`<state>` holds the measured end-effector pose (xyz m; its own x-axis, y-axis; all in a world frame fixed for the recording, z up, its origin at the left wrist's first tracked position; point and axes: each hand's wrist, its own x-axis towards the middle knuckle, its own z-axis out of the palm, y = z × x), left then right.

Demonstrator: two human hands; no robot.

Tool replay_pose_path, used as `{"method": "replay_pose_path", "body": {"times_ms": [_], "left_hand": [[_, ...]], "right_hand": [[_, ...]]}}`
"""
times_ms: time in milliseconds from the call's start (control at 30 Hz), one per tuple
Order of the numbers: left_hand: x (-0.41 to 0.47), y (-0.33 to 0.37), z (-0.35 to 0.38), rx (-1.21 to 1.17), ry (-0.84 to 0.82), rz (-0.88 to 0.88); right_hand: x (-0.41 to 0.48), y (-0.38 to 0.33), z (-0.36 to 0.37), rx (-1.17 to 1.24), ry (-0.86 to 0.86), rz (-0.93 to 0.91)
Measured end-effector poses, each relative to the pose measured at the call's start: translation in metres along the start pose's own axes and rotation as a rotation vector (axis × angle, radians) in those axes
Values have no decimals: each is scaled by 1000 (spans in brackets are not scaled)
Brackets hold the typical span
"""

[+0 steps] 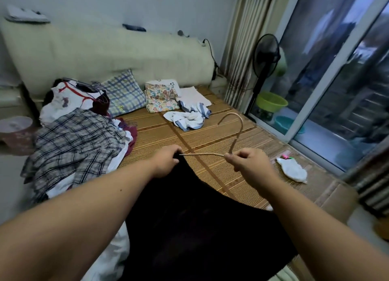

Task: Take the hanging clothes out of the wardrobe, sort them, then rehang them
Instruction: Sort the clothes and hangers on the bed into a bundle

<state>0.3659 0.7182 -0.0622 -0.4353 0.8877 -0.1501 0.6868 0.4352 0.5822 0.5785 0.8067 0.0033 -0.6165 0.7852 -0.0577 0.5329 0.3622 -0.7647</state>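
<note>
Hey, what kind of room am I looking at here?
Most likely a bedroom. There is a bed covered with a woven mat, a checked pillow leaning against a padded headboard, and a pile of clothes laid out on the bed.

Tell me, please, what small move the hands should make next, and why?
Probably slide the hanger further into the garment: the left hand grips the garment's edge at one arm's tip, the right hand pinches the hanger near its neck, and most of the wire lies outside the cloth.
</note>
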Motion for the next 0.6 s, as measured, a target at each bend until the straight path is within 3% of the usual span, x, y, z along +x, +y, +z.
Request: {"method": "replay_pose_path", "body": {"times_ms": [367,600], "left_hand": [[-105,113,-106,-41,483,293],[-164,196,-127,-91,565,424]], "right_hand": [[-68,-82,-119,-47,457,-356],[-118,-113,-201,1,658,-490]]}}
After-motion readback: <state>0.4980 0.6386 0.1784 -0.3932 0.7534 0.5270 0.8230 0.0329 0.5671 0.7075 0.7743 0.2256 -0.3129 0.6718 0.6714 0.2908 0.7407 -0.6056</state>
